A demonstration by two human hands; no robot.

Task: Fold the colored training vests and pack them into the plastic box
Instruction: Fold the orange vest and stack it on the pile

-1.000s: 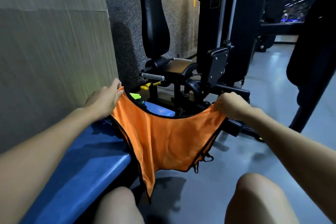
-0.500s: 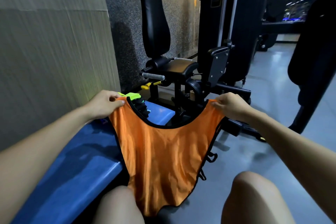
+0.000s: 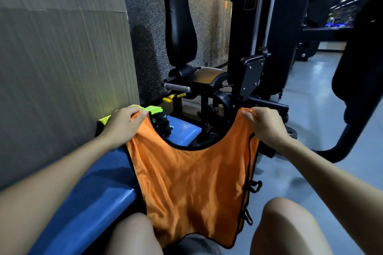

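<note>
An orange training vest (image 3: 192, 184) with black trim hangs spread out in front of me, between my knees. My left hand (image 3: 122, 125) pinches its left shoulder strap and my right hand (image 3: 264, 124) pinches its right shoulder strap. The vest's lower edge drops to about knee level. Behind the left hand, neon yellow-green vests (image 3: 153, 108) with black trim lie piled on the blue bench (image 3: 182, 132). No plastic box shows in view.
The blue padded bench (image 3: 83, 209) runs along a grey wall panel (image 3: 62, 68) on my left. A black gym machine with seat and backrest (image 3: 180, 23) stands straight ahead. Grey floor (image 3: 310, 130) lies to the right, with a dark machine arm (image 3: 356, 89) beyond.
Both hands have lifted the orange vest and shifted grip to its shoulder straps. The vest has unfurled from a bunched, twisted hang to a flat spread, and its hem has dropped lower.
</note>
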